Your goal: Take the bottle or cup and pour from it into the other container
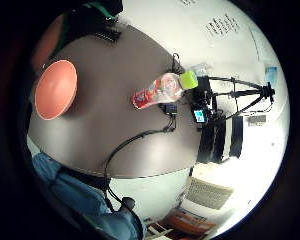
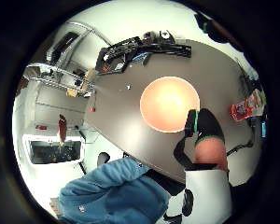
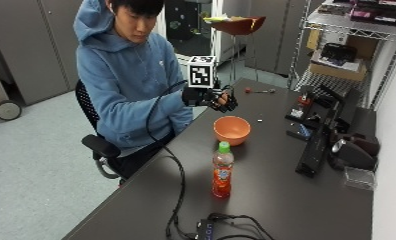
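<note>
A clear bottle point(image 3: 222, 172) with a green cap and a red label stands upright on the dark table point(image 3: 278, 200), nearer the camera than the orange bowl point(image 3: 231, 129). The bottle point(image 1: 157, 91) also shows in the little finger side palm view, and the bowl point(image 1: 55, 89) beside it. The bowl point(image 2: 169, 103) looks empty from above. My gloved right hand point(image 3: 214, 98) hovers in the air above and just behind the bowl, holding nothing, its fingers loosely curled. The hand is well away from the bottle.
Black equipment and boxes point(image 3: 318, 135) line the table's far side by a wire shelf point(image 3: 348, 45). A cable point(image 3: 178, 195) runs along the table to a small black box point(image 3: 218, 230) at the near end. The person sits at the table's left edge.
</note>
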The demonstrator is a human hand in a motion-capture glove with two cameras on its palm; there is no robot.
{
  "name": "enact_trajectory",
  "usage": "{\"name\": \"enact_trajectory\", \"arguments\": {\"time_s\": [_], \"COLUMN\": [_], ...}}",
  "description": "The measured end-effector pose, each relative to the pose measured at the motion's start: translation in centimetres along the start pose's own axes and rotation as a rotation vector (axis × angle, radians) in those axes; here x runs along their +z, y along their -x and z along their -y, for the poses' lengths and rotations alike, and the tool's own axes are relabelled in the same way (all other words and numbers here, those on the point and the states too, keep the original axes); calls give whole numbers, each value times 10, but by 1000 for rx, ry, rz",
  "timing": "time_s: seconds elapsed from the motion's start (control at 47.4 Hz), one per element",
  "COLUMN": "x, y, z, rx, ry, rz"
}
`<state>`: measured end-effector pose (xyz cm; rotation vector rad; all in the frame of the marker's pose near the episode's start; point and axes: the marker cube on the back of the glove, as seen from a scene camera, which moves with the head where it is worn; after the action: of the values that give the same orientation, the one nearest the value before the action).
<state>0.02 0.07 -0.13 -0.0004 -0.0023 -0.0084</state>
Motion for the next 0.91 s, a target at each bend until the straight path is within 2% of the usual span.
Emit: {"name": "enact_trajectory", "arguments": {"time_s": [0.422, 0.676, 0.908], "x": [-4, -21, -31], "y": [-12, -42, -89], "z": [-9, -29, -51], "rx": [1, -32, 1], "ry": [13, -134, -227], "rz": [-16, -10, 1]}}
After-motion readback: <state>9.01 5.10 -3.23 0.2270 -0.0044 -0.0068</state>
